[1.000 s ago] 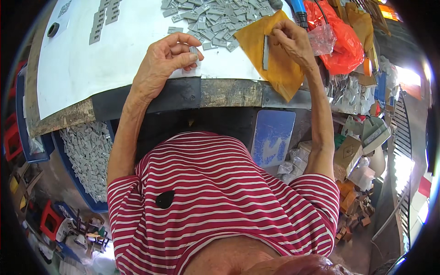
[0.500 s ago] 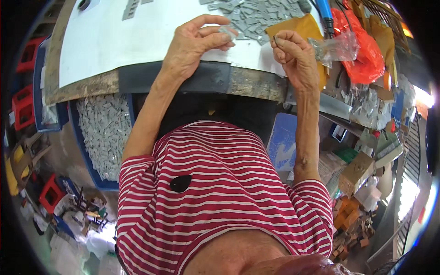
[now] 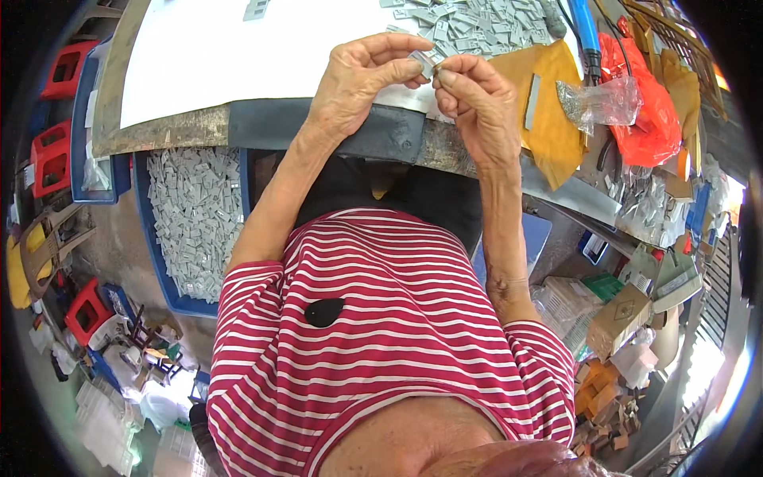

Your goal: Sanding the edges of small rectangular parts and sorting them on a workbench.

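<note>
Over the front part of the white-covered table (image 3: 222,71), my left hand (image 3: 358,79) pinches a small flat grey plastic piece (image 3: 424,60) between thumb and fingertips. My right hand (image 3: 477,99) is closed close against it, thumb and index finger pressed together at the piece's right end. Something tiny and dark shows at those right fingertips, too small to name. Just beyond both hands spreads a heap of similar grey pieces (image 3: 477,28). A tan cloth or paper sheet (image 3: 560,119) lies to the right, with a thin grey strip (image 3: 532,102) on it.
Right of the sheet are a clear plastic bag (image 3: 600,103), a red plastic bag (image 3: 648,119) and a blue-handled tool (image 3: 584,32). Below the table's left side stands a blue bin (image 3: 155,254) full of grey pieces. A dark pad (image 3: 326,123) covers part of the worn table edge.
My right hand has moved left, from beside the tan sheet to meet the piece in my left hand. The whole view has shifted slightly.
</note>
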{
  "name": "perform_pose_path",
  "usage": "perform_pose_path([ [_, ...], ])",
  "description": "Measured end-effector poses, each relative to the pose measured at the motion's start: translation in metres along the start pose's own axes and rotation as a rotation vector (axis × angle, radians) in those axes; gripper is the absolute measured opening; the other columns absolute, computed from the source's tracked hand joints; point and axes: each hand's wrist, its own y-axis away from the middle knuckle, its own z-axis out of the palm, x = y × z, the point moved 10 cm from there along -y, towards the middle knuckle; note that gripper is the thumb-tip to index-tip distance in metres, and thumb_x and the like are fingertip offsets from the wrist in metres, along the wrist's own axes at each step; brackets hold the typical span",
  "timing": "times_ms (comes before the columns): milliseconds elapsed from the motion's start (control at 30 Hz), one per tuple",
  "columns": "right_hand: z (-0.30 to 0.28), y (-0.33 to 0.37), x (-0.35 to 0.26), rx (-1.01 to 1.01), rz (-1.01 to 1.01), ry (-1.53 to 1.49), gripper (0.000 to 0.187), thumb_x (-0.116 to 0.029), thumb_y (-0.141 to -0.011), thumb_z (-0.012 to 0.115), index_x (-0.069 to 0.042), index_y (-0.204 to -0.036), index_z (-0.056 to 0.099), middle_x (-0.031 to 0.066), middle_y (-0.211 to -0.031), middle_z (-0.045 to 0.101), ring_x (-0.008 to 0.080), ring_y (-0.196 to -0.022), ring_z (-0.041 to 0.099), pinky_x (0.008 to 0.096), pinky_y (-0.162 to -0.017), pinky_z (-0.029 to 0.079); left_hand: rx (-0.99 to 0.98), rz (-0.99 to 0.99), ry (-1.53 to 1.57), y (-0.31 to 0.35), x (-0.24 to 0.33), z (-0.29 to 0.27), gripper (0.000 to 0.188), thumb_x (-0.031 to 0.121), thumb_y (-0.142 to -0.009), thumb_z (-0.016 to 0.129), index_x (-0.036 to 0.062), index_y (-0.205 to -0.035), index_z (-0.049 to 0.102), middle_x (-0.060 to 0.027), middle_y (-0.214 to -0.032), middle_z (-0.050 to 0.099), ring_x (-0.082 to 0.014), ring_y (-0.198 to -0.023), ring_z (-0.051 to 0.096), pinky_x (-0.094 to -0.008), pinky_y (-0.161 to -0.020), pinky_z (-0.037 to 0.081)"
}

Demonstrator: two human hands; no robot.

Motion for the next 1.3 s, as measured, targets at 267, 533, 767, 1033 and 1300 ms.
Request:
perform_pose_path([
  [267, -0.001, 0.006, 0.001, 0.071, -0.064, 0.065, 0.012, -0.003, -0.077, 0.060, 0.003, -0.087, 0.058, 0.0042, -0.065, 0.057, 0.0082, -0.054, 0.052, 0.0188, -0.048, 0.039, 0.094, 0.037, -0.204, 0.004, 0.011, 0.006, 0.027, 0.007, -0.083, 0.053, -0.0001, -0.109, 0.052, -0.0050, -0.080, 0.058, -0.0093, -0.072, 0.055, -0.0212, -0.069, 0.047],
  [533, -0.008, 0.018, -0.007, 0.089, -0.160, 0.125, 0.012, -0.002, -0.076, 0.059, 0.003, -0.087, 0.059, 0.0041, -0.065, 0.058, 0.0075, -0.054, 0.052, 0.0180, -0.049, 0.040, 0.106, -0.014, -0.277, 0.014, 0.010, 0.018, 0.025, 0.007, -0.081, 0.055, 0.0007, -0.105, 0.052, -0.0032, -0.078, 0.057, -0.0061, -0.067, 0.052, -0.0193, -0.061, 0.043],
  [767, -0.011, 0.030, -0.010, 0.089, -0.196, 0.104, 0.012, -0.003, -0.076, 0.061, 0.003, -0.087, 0.060, 0.0033, -0.065, 0.058, 0.0070, -0.055, 0.052, 0.0174, -0.050, 0.040, 0.058, -0.004, -0.430, 0.024, 0.014, 0.025, 0.020, 0.007, -0.081, 0.053, 0.0030, -0.099, 0.061, 0.0036, -0.068, 0.051, -0.0035, -0.063, 0.044, -0.0174, -0.058, 0.037],
  [1033, -0.004, 0.038, -0.012, 0.078, -0.203, 0.364, 0.012, -0.004, -0.075, 0.063, 0.001, -0.086, 0.060, 0.0018, -0.066, 0.058, 0.0055, -0.055, 0.053, 0.0169, -0.049, 0.042, 0.057, 0.074, -0.668, 0.035, 0.028, 0.031, 0.017, 0.010, -0.082, 0.054, 0.0035, -0.096, 0.061, 0.0037, -0.069, 0.051, -0.0040, -0.065, 0.046, -0.0178, -0.059, 0.039],
  [1300, -0.003, 0.031, -0.005, 0.004, -0.101, 0.450, 0.012, -0.002, -0.074, 0.064, 0.001, -0.084, 0.057, 0.0017, -0.065, 0.057, 0.0056, -0.053, 0.053, 0.0169, -0.048, 0.042, -0.068, 0.013, -0.821, 0.031, 0.023, 0.030, 0.014, 0.012, -0.083, 0.053, 0.0026, -0.090, 0.061, 0.0012, -0.071, 0.056, -0.0054, -0.064, 0.047, -0.0194, -0.059, 0.041],
])
